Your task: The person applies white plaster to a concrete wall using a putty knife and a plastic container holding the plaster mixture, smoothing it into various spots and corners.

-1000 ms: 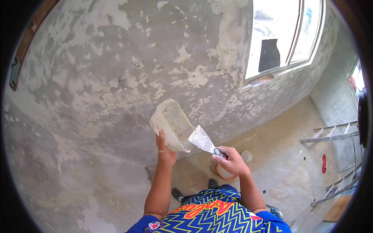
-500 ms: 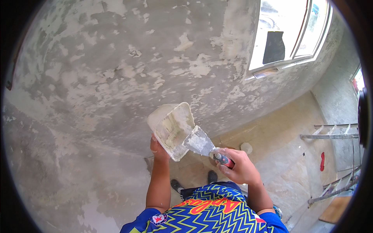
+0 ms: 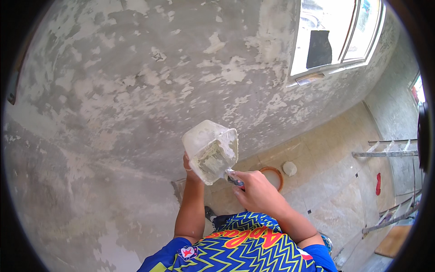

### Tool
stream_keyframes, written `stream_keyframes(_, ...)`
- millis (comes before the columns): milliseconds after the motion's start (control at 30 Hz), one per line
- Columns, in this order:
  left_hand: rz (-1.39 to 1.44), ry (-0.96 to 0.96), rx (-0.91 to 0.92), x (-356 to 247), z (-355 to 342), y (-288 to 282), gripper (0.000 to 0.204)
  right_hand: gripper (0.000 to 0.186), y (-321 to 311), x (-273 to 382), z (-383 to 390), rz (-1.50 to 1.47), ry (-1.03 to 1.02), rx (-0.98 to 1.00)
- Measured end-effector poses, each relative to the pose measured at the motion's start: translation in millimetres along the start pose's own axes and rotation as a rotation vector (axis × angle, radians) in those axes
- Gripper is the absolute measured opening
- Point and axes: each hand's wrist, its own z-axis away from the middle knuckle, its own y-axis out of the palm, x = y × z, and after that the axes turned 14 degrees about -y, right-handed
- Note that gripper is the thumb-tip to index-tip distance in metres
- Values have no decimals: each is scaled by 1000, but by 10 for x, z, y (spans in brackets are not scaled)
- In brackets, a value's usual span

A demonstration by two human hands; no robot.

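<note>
A person stood facing a patchy grey plastered wall (image 3: pixel 136 90), seen from above. The left hand (image 3: pixel 189 170) was closed around the near end of one translucent white plastic tub (image 3: pixel 209 146), holding it tilted up in front of the wall, its open side turned toward the person. Pale filler coated the inside. The right hand (image 3: pixel 257 192) was clenched around the handle of one putty knife (image 3: pixel 229 172), whose blade reached into the tub and touched the filler; most of the blade was hidden there. Both hands sat close together, the tub just left of the right hand. Beyond the right hand, on the tiled floor (image 3: pixel 335 190), lay one round bucket (image 3: pixel 272 177) and one small pale lump (image 3: pixel 290 168). One window (image 3: pixel 337 36) stood at the far right.
</note>
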Motion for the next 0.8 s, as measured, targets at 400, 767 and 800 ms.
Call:
stream_keyframes(400,-84,218,-181,-147,39,192,83,36,538,-226,-60,9,-131,-148)
stream_keyframes(767,-14,229,-195,-63,140,-36,83,37,528,-211,37,95,-222,-130)
stream_keyframes(800,83,152,-200,-48,159,-151,84,37,536,-202,47,96,-230,-128)
